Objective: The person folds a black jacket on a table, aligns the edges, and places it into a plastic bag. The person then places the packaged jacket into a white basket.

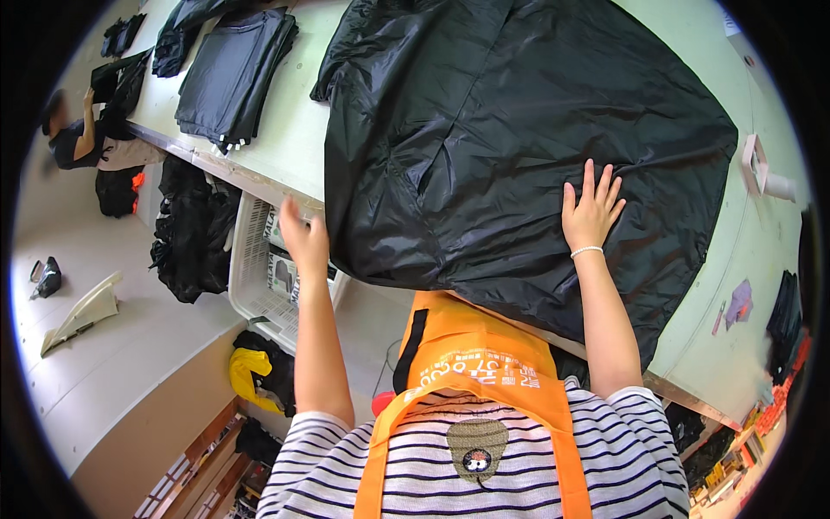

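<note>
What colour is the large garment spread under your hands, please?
The garment is glossy black, seen best in the head view.

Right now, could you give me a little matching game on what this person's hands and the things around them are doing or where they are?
Things:
1. right hand
2. left hand
3. folded dark garments
4. white plastic basket

Places or states:
A. stacked on the table's far left part
B. flat, fingers spread, on top of the black jacket
C. below the table edge, beside the person
D. at the jacket's left edge

Pairs: 1-B, 2-D, 3-A, 4-C
</note>
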Tool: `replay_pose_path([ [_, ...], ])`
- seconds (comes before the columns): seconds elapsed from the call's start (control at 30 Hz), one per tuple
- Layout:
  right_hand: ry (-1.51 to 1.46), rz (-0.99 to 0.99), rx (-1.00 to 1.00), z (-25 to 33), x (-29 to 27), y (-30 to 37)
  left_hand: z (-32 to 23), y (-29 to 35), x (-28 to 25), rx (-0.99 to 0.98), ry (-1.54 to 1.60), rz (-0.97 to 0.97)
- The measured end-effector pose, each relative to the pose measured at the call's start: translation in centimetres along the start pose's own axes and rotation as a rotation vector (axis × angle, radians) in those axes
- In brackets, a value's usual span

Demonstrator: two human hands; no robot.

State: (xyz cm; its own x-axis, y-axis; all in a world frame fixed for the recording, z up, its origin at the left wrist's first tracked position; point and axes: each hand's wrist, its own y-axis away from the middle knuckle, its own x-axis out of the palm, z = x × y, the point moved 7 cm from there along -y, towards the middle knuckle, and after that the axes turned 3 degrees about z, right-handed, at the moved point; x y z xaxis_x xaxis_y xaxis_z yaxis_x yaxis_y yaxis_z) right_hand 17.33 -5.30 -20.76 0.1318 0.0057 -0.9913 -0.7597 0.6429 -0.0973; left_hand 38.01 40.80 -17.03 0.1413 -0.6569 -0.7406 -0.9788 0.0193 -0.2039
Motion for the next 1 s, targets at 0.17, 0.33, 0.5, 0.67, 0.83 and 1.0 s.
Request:
replay_pose_path([
  [0.17, -0.024, -0.022, -0.002, -0.1, -0.4, 0.2, -16.9, -5.8, 9.1, 0.653, -0.364, 0.229],
  [0.33, -0.136, 0.012, -0.042, -1.8, -0.7, 0.4, -9.9, -12.6, 16.2, 0.308, -0.677, 0.436],
  [0.5, -0.279, 0.043, -0.026, -4.3, -2.9, 2.7, -10.8, -12.4, 19.1, 0.428, -0.644, 0.321],
  [0.67, -0.059, 0.311, 0.094, -12.2, -4.0, 15.3, -9.3, -12.9, 18.0, 0.456, -0.6, 0.259],
  [0.83, 0.315, 0.387, 0.612, -29.7, -7.7, 24.8, -9.8, -13.0, 19.1, 0.416, -0.878, 0.291],
  [1.0, -0.265, 0.197, 0.841, -31.0, -10.3, 28.3, -11.2, -9.4, 13.3, 0.498, -0.542, 0.223],
])
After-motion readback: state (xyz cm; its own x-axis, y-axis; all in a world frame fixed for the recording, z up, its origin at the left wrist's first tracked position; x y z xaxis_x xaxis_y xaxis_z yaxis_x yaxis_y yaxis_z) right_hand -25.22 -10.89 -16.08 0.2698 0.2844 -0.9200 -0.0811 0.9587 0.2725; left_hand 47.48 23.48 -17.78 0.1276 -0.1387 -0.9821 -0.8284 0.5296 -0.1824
